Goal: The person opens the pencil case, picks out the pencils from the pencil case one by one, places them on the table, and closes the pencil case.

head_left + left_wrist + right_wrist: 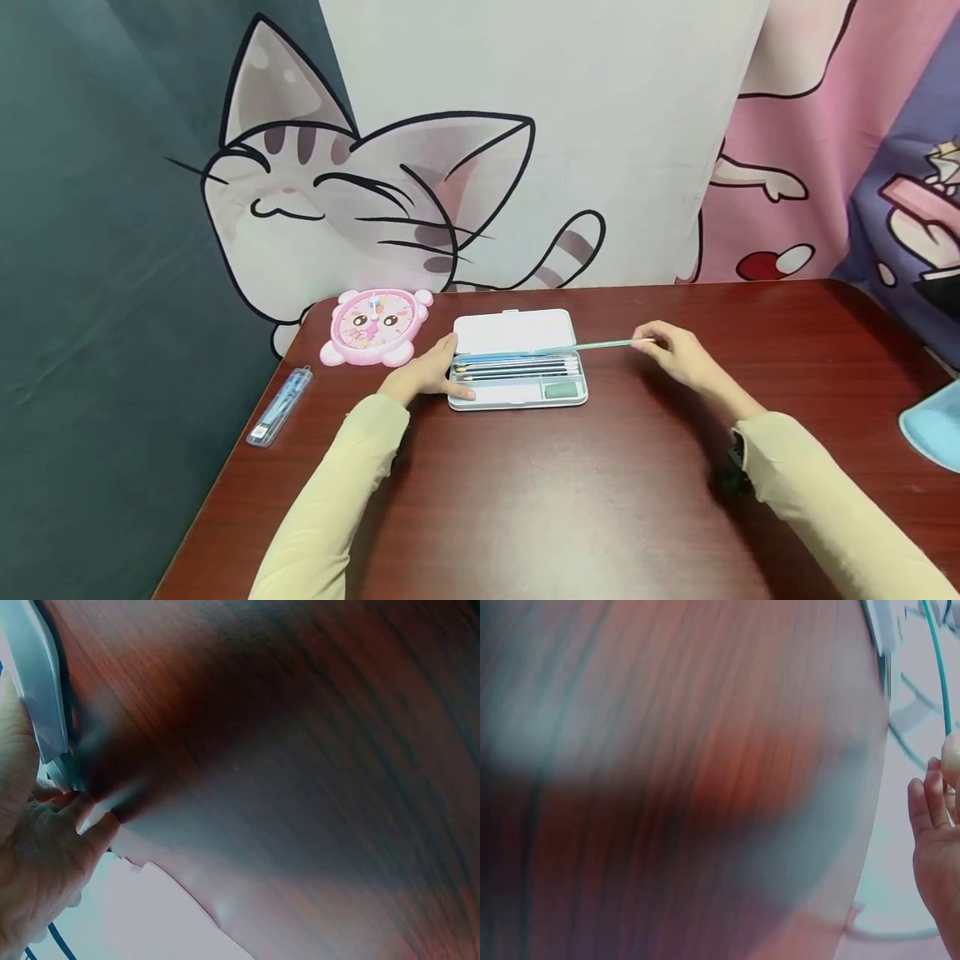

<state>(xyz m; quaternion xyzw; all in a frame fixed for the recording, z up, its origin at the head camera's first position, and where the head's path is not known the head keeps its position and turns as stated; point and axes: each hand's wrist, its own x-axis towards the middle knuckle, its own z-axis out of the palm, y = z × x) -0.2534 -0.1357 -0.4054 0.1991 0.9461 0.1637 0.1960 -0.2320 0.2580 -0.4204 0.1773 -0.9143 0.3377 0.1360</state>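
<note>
An open white pencil case [517,396] lies on the table, its lid [513,332] folded back. Inside are several pencils [517,367] and a green eraser [561,390]. My left hand [422,375] holds the case at its left end, thumb across the front corner and fingers by the lid. In the left wrist view, that hand's fingers [64,840] show beside the case edge. Between thumb and fingertips, my right hand [678,354] pinches the end of a slim teal pencil [606,344]; its other end reaches over the case. The right wrist view shows this pencil [939,675] too.
Left of the case stands a pink animal-shaped clock [375,325]. A narrow clear pack with blue contents [280,407] lies near the table's left edge. At the far right sits a light blue object [933,427], partly cut off. Cartoon-printed cloth hangs behind the table [570,508].
</note>
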